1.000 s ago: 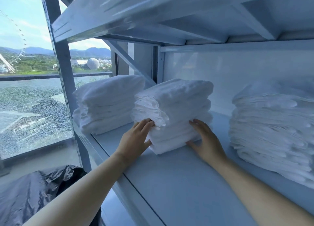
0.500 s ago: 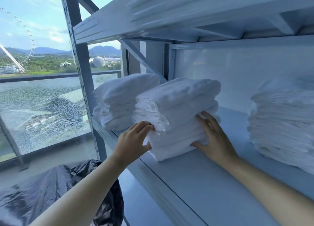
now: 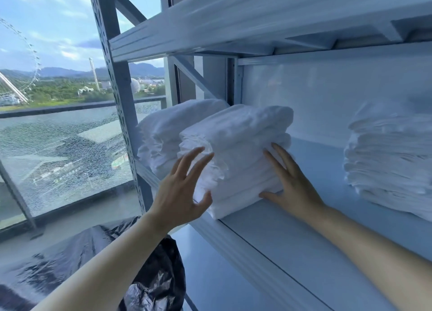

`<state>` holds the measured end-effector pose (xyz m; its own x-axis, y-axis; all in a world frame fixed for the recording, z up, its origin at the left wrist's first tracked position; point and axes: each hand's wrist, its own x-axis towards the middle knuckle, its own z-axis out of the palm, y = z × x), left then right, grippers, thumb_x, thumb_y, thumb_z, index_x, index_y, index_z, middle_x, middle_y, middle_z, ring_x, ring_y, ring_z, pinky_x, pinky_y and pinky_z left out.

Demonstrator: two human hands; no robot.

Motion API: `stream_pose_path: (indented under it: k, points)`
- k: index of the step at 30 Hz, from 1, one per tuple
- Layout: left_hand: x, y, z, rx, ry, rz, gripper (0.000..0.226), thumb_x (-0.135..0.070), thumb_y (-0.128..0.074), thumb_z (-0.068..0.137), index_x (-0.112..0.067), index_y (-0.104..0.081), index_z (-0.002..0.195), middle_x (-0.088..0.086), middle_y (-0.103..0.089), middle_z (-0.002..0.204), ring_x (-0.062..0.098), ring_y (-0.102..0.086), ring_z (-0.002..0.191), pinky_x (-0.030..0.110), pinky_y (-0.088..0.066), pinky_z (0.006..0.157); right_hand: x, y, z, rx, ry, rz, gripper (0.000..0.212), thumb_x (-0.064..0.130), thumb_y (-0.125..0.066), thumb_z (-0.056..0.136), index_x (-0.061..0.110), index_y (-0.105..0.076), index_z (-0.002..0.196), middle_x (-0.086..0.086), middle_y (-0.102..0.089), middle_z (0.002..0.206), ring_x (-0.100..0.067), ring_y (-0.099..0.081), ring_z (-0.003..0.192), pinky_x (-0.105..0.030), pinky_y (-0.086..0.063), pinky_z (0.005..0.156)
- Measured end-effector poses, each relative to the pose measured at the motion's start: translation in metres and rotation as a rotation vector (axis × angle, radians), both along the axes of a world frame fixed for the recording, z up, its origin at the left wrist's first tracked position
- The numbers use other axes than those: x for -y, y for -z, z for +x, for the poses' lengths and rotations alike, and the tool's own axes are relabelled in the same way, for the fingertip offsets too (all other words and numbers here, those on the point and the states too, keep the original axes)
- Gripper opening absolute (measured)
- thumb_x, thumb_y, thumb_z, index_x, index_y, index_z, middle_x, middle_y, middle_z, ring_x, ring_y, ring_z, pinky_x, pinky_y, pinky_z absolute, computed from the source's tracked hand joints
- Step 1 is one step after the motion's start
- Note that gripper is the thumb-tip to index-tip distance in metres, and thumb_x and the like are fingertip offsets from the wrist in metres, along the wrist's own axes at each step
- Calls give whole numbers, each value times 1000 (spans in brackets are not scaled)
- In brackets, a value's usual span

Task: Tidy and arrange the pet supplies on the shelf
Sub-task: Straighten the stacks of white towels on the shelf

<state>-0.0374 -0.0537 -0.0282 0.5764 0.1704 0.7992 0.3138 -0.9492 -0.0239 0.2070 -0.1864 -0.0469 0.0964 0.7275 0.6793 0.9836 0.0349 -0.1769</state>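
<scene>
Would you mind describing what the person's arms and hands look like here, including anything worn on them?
Both arms are bare as far as the picture shows: no sleeves, gloves, watch or bracelet. The left hand and the right hand show no rings that I can make out, and the nails look short and unpainted.

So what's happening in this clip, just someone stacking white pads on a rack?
A person is squaring up the middle stack of white pads on the metal shelf. The right hand lies flat against the stack's right side; the left hand, fingers spread, is at its front left corner. Neither grips it. A left stack and a right stack flank it.
</scene>
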Motion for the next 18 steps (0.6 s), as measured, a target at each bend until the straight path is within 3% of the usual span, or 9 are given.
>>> stream_pose_path:
  k: [3, 7, 10, 13, 18]
  points:
    - [7, -1, 15, -16, 54, 15, 72, -48, -58, 77, -27, -30, 140, 7, -18, 151, 33, -32, 134, 28, -43, 79, -6, -6, 0, 36, -54, -63, 110, 29, -81, 69, 44, -1, 143, 14, 12, 155, -10, -6, 141, -33, -36, 99]
    - [5, 8, 23, -72, 73, -6, 78, -51, -65, 74, -32, -29, 140, 7, -6, 153, 39, -22, 139, 44, -41, 95, -16, -4, 1, -18, -63, -127, 112, 26, -81, 69, 49, 2, 140, 18, 18, 153, -17, -1, 144, -45, -36, 106]
    - [3, 10, 24, -52, 62, -29, 72, -39, -70, 73, -34, -36, 136, 6, -16, 147, 41, -35, 130, 45, -54, 82, -23, -3, 1, -30, -93, -97, 106, 24, -80, 70, 47, -5, 140, 13, 12, 156, -19, -2, 144, -48, -34, 108]
    - [-3, 3, 26, -31, 56, -27, 62, -28, -76, 69, -34, -48, 124, 9, -29, 136, 38, -49, 115, 41, -51, 82, -26, -3, 0, -37, -112, -49, 97, 22, -80, 71, 43, -15, 140, 8, 2, 156, -20, -9, 143, -46, -33, 109]
    - [-8, 0, 26, -47, 98, -6, 45, -20, -77, 65, -23, -64, 108, 17, -46, 126, 38, -48, 116, 38, -52, 79, -26, -1, 1, -30, -126, -2, 87, 21, -78, 73, 41, -23, 138, 5, -7, 156, -21, -16, 142, -43, -32, 109]
